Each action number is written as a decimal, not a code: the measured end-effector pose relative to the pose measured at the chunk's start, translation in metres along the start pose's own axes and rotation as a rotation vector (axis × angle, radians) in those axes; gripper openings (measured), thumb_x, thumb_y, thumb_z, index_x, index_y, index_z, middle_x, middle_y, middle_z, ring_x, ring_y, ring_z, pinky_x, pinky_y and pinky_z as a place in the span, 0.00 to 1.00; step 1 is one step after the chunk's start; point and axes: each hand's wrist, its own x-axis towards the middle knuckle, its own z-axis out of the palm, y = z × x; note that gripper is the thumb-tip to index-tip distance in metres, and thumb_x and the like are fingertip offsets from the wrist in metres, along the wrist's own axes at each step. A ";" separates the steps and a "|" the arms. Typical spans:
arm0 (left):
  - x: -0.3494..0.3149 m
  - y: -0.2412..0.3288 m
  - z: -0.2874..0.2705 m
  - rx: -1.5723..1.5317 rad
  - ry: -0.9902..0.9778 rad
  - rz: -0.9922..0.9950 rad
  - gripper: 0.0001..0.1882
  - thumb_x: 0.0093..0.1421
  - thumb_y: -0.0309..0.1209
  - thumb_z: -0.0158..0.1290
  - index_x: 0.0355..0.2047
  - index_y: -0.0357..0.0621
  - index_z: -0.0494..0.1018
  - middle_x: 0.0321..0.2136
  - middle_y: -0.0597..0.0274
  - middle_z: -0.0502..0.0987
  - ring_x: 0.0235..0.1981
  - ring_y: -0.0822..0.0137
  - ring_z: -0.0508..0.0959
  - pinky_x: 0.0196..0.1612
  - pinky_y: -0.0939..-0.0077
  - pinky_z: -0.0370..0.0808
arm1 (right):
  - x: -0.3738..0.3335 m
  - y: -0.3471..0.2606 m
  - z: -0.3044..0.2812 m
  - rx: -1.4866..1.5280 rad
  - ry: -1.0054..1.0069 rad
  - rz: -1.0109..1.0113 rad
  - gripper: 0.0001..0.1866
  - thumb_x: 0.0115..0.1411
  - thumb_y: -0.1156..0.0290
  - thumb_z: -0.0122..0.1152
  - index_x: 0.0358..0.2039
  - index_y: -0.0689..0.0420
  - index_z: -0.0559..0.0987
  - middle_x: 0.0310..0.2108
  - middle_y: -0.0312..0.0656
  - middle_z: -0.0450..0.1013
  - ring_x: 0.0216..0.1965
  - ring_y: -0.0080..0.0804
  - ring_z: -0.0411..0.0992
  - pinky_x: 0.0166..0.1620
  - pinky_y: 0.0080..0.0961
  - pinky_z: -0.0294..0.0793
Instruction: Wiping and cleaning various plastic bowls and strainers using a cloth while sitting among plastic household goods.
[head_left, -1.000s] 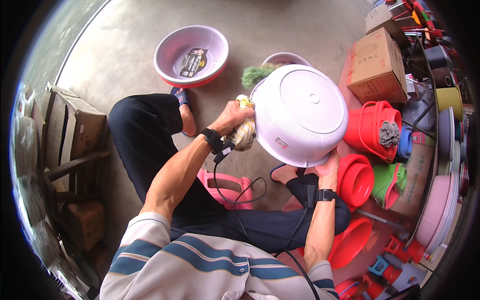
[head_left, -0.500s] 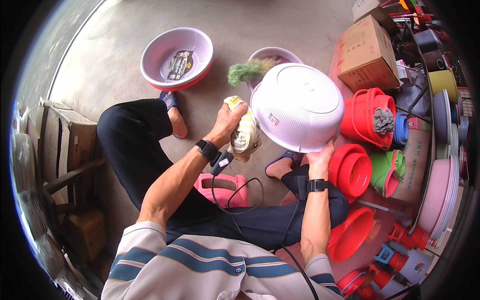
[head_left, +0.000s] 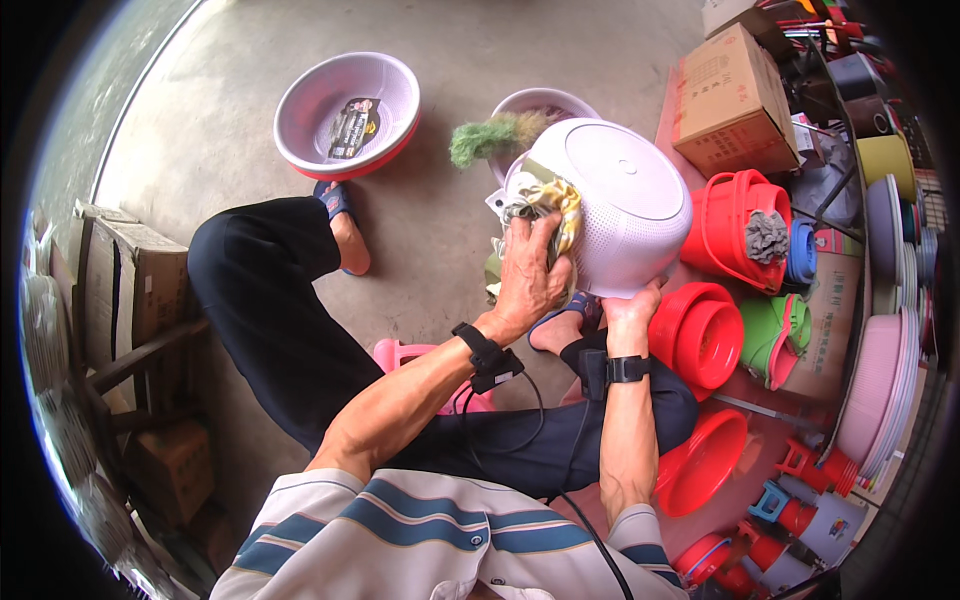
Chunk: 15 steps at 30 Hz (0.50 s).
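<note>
I've got the left hand [head_left: 530,280] right in the middle of my view, fingers curled and bunched around a yellow-grey rag [head_left: 545,205], pressing it flat against the side of the pale lilac perforated basin [head_left: 615,205]; that basin sits upside down and tilted toward me, which puts its outer wall right under the cloth. The right hand [head_left: 630,305] is just below the basin, fingers wrapped up on the lower rim, and I judge it's there to prop the basin and keep it from rolling while the rag bears on it. Both wrists carry black bands with a cable trailing down. Out from the basin: a green fluffy brush [head_left: 485,138] and a second pale bowl [head_left: 545,105] lie just behind it, a pink basin nested in a red one [head_left: 345,110] well off to its left, a cardboard box [head_left: 735,95] beyond its right edge, and red buckets [head_left: 725,240], red tubs [head_left: 700,335] and a green pail [head_left: 775,335] crowd its right side. Under it all is bare grey concrete floor [head_left: 230,130], I'm seated low on a pink stool [head_left: 400,355], and stacked cartons [head_left: 130,290] stand far left of the basin.
</note>
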 end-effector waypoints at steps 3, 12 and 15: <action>-0.014 -0.002 -0.004 -0.035 -0.131 0.002 0.24 0.55 0.26 0.55 0.55 0.40 0.73 0.47 0.42 0.71 0.51 0.40 0.72 0.55 0.50 0.71 | 0.005 -0.001 -0.009 -0.024 0.054 -0.004 0.35 0.78 0.40 0.28 0.74 0.49 0.63 0.73 0.43 0.62 0.71 0.50 0.62 0.71 0.62 0.59; -0.008 -0.032 -0.075 -0.571 -0.542 -0.632 0.22 0.58 0.25 0.56 0.54 0.37 0.76 0.39 0.61 0.83 0.36 0.71 0.82 0.43 0.76 0.79 | 0.003 -0.003 -0.008 -0.072 0.116 -0.006 0.37 0.78 0.40 0.24 0.73 0.50 0.63 0.72 0.45 0.63 0.71 0.52 0.63 0.70 0.62 0.63; 0.007 -0.044 -0.092 -0.739 -0.301 -0.856 0.22 0.60 0.24 0.54 0.55 0.37 0.74 0.38 0.60 0.82 0.33 0.69 0.83 0.40 0.72 0.82 | 0.000 -0.011 -0.001 0.003 0.140 -0.015 0.37 0.78 0.40 0.24 0.73 0.50 0.64 0.72 0.44 0.64 0.71 0.52 0.63 0.69 0.62 0.63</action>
